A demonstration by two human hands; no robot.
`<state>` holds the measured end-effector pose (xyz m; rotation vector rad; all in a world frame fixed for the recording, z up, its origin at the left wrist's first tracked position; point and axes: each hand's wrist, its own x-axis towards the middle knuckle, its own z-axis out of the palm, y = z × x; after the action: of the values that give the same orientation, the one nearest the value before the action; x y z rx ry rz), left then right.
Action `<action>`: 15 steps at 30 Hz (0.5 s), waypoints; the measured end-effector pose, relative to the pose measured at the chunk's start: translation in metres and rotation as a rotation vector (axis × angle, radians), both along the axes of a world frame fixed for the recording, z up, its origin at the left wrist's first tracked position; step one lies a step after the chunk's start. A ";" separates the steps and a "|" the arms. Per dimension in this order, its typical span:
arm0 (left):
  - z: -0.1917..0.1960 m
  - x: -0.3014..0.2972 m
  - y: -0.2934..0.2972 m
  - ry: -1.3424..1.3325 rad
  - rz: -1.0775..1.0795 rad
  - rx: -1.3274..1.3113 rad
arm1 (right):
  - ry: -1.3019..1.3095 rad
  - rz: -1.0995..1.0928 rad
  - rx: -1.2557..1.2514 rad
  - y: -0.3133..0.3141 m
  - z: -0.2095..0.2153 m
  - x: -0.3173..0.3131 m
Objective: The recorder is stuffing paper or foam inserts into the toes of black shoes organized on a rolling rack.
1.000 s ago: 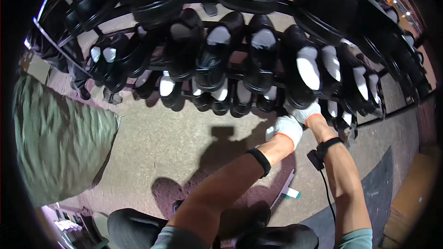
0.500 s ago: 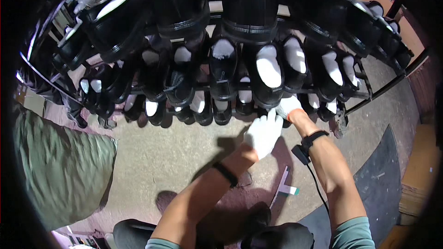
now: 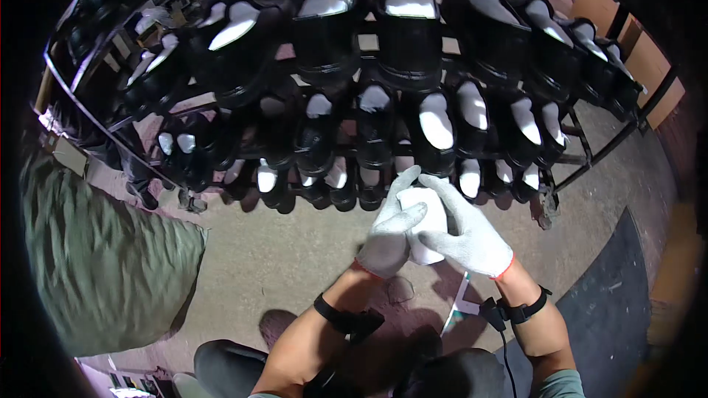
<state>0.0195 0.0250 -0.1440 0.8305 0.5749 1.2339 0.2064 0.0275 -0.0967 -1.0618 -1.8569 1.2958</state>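
Note:
Between my two hands is a white, rounded pad (image 3: 431,215), held just in front of the shoe rack; whether it is an insole or folded paper I cannot tell. My left hand (image 3: 389,234), in a pale knit glove, closes on its left side with the thumb across its face. The gloved right hand (image 3: 470,239) grips the right side, fingertips at the top edge and thumb low. Right behind the fingertips sits a black shoe (image 3: 435,149) with a white inside, on the middle tier. Part of the pad is hidden by my fingers.
Black shoes (image 3: 408,51) fill several tiers of a dark metal rack (image 3: 605,149). A green cloth-covered bulk (image 3: 110,265) lies at the left, a dark mat (image 3: 608,287) at the right. On the floor is a white and green strip (image 3: 461,302). A person's legs (image 3: 136,158) show behind the rack's left.
Both hands have come back from the lower shoes toward me, and the white pad now shows between them. My right hand was partly under a shoe before. The view has shifted slightly.

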 end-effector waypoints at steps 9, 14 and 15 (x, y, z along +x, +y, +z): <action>0.043 -0.074 0.056 1.560 0.487 0.440 | 0.097 -0.204 -0.268 0.099 0.082 -0.079; 0.025 -0.067 0.072 1.503 0.503 0.581 | -0.599 -0.271 0.397 0.156 0.056 -0.118; 0.031 -0.061 0.071 1.498 0.500 0.555 | -0.849 -0.345 0.391 0.159 0.071 -0.132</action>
<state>-0.0415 0.0963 -0.1129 2.1873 1.7427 1.0204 0.0748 0.1867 -0.0252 -1.7607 -2.2247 0.2411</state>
